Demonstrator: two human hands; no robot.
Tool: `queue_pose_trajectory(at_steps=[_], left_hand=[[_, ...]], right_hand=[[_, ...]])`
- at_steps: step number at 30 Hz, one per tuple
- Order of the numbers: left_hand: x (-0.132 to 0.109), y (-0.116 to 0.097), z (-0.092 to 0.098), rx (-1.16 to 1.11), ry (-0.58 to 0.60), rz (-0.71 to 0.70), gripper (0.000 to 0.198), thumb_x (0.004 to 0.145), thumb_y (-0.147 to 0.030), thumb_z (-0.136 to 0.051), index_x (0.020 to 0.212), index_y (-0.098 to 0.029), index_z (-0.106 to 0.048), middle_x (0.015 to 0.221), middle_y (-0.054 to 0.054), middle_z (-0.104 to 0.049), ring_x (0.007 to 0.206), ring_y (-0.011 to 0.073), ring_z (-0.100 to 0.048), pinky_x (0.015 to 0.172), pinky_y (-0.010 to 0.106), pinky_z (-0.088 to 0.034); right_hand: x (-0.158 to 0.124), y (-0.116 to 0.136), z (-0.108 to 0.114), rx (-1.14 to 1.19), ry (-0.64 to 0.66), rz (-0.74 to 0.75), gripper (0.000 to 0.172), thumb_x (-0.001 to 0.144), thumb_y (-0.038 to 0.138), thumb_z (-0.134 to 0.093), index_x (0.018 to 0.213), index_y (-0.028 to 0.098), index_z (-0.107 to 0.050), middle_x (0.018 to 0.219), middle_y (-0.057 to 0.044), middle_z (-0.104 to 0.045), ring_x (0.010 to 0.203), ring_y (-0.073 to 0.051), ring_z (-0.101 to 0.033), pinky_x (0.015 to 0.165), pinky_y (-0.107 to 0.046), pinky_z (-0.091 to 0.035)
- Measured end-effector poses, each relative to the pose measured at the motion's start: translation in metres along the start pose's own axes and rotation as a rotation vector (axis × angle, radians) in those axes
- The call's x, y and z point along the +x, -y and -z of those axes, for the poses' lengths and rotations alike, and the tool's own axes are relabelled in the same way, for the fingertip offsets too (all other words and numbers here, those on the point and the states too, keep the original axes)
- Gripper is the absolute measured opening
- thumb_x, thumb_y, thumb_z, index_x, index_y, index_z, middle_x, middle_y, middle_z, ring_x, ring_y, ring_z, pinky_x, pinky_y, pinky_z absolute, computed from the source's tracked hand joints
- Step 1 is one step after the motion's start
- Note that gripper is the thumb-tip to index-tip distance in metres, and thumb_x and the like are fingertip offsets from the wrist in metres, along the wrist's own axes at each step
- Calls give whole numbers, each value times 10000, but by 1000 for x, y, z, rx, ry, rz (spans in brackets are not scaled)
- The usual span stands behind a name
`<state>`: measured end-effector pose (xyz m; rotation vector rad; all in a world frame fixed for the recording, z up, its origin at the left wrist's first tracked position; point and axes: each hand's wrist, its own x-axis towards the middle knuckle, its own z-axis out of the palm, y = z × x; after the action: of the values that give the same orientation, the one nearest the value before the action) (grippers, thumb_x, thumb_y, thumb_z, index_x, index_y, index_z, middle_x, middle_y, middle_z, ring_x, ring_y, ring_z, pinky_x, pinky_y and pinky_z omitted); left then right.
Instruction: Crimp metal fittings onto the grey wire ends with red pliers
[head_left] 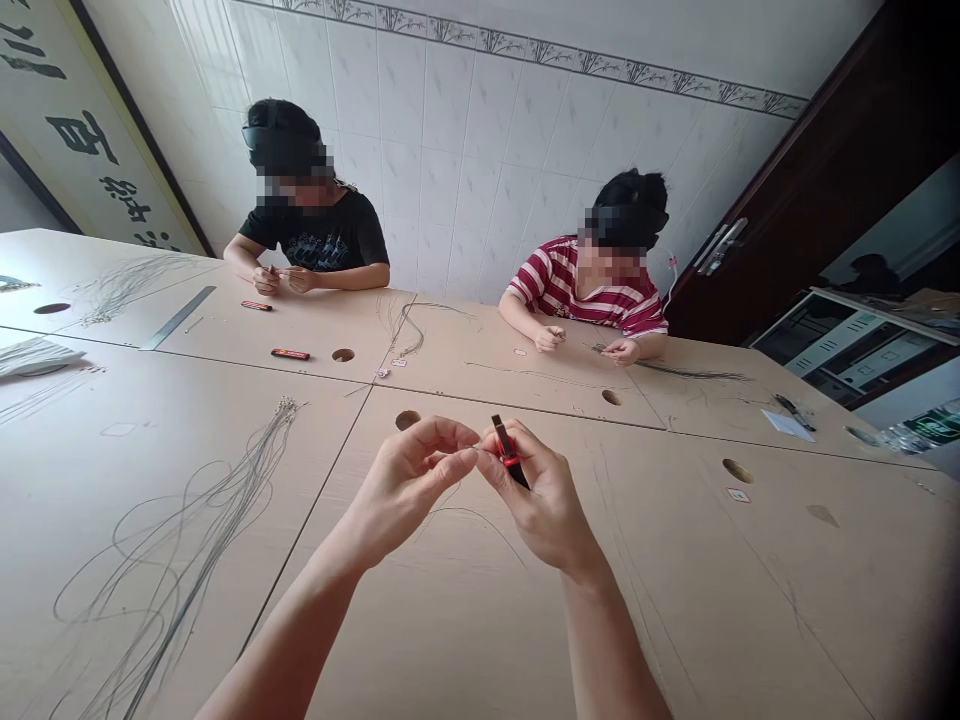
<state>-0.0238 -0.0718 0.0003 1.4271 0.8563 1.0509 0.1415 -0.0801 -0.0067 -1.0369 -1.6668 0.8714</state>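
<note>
Above the near tabletop, my left hand (416,475) pinches a thin grey cord (480,520) between thumb and forefinger. The cord's loose length curves down below my hands onto the table. My right hand (541,490) is wrapped round a black and red lighter (508,450), its metal top pointing up and away. Its thumb and finger meet the left fingertips at the cord, so the cord's end there is too small to make out. To the left lies a bundle of long grey cords (225,520) with small metallic bits at its far end.
Two people (322,230) (592,280) sit across the table (465,640), hands at small work. Two red and black lighters (290,354) (256,306), a steel ruler (178,318) and more cords (135,285) lie around. Round holes (737,470) pierce the top. A plastic bottle (926,425) lies at right.
</note>
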Motion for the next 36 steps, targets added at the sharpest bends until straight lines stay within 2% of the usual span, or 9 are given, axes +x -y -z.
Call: queue_pose_trajectory(at_steps=[4,7,11,19,22,24,26,28,36], left_hand=[[2,7,-1,6,-54,4,204,874,-380,-635,849,-177,-627,844,14,-606,797,142,-547,723,274,-436],[2,8,2,173,-92,11,247,883,-409,-608,792,-180,-618,773,0,-588,748,133,-518,687,266,-412],[0,5,6,342,-88,16,230,910,-389,-551,801,-195,-608,790,-5,-596,769,136,-510,660,253,-393],[-2,2,5,421,-84,-20,189,913,-326,-522,760,-216,-542,787,-9,-591,860,154,-523,578,212,-376],[-4,0,6,473,-60,-8,187,909,-323,-515,753,-222,-540,764,-7,-588,863,163,-536,531,199,-352],[-6,-3,8,496,-37,14,178,903,-323,-515,758,-223,-545,763,-12,-582,757,143,-523,491,197,-324],[-7,-5,11,513,-10,45,166,896,-318,-517,764,-223,-547,750,-25,-568,593,103,-431,445,199,-278],[-7,-6,15,527,28,67,149,888,-309,-520,772,-223,-555,741,-38,-555,514,80,-325,418,203,-242],[-10,-3,26,624,159,109,88,846,-275,-529,800,-222,-581,820,-29,-595,537,86,-351,427,205,-256]], right_hand=[[0,-3,-1,-57,-30,46,140,941,302,-537,834,213,-530,811,16,-509,709,-104,-478,663,-219,-404],[-1,-6,-2,-121,-47,74,135,942,282,-527,830,207,-529,843,3,-525,738,-108,-496,688,-221,-417],[-2,-6,-3,-142,-45,85,127,943,275,-521,837,206,-535,861,-3,-535,749,-109,-502,690,-217,-423],[-1,-5,-2,-107,-1,63,104,947,281,-526,868,216,-538,846,10,-520,747,-103,-494,700,-213,-422],[-1,-5,-1,-91,35,60,106,949,279,-519,867,213,-536,873,1,-519,760,-109,-485,693,-220,-425],[-2,-4,1,-99,62,61,107,949,271,-513,861,213,-534,878,-3,-517,762,-115,-475,684,-230,-419],[-2,-3,2,-126,97,64,98,948,251,-507,861,213,-534,871,-5,-517,762,-123,-468,691,-244,-410],[-3,-3,3,-159,141,70,83,944,226,-503,870,213,-539,867,-8,-523,767,-130,-468,716,-259,-406],[-4,-3,5,-217,270,87,91,930,196,-505,843,203,-528,868,-16,-536,768,-131,-474,748,-267,-417]])
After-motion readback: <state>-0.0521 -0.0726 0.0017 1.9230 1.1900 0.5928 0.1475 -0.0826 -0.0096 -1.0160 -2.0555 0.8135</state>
